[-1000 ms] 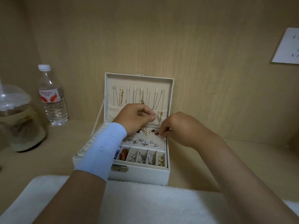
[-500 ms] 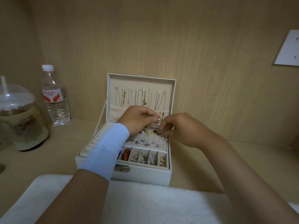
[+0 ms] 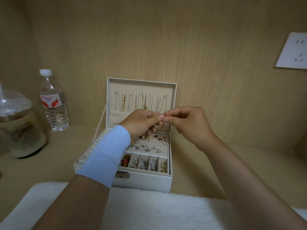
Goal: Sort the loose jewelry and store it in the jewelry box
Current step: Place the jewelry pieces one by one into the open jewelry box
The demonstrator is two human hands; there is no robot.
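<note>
1. Both hands met above the open box: my left hand [image 3: 141,122] and my right hand [image 3: 187,123] had thumb and forefinger tips pressed together, pinching something too small for me to make out from the feed.
2. From that pinch a thin pale chain [image 3: 162,126] hung down in front of the lid's lower edge; I could not tell which hand carried it.
3. My left wrist wore a light blue fabric sleeve [image 3: 106,155], which lay across the front left corner of the box.
4. Below the hands sat the white square jewelry box [image 3: 149,181], lid upright against the wooden back wall.
5. Inside the lid, thin gold and silver necklaces [image 3: 144,103] hung in a row from small tabs.
6. On the cream perforated earring panel [image 3: 149,145] lay small red, gold and silver studs, well below my fingers.
7. Along the front, a row of small beige compartments [image 3: 146,163] held more pieces, with a reddish item in the leftmost one visible.
8. To the left stood a clear plastic water bottle [image 3: 54,100] with a white cap, and beside it a domed clear plastic cup [image 3: 18,123].
9. Nearest me lay a white fluffy towel [image 3: 149,209], touching the box's front.
10. A white wall socket [image 3: 292,52] showed at upper right.
</note>
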